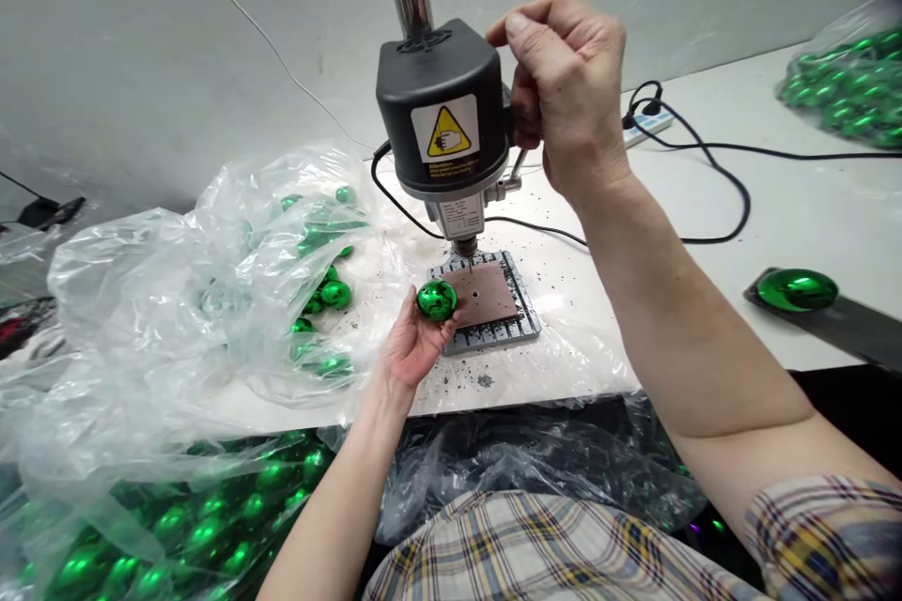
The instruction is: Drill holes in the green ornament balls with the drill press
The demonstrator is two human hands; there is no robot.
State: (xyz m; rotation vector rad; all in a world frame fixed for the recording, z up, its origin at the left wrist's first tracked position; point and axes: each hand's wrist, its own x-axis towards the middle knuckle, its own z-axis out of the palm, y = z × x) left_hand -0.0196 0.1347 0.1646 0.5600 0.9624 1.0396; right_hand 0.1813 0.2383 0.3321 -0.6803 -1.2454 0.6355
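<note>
Holds ball (437, 300) in left hand (412, 343) at left edge of board (500, 303), not beneath drill (401, 80) | curls right hand (574, 80) beside drill, cannot tell whether gripping anything | cannot tell if bored yet | has more balls (336, 294) left in bag (133, 272)

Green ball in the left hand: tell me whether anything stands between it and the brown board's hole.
Only fingers of the left hand, on the picture-right side of the green ball, show between it and the hole in the brown board. Nothing else visible stands there; the drill chuck hangs above the board.
</note>
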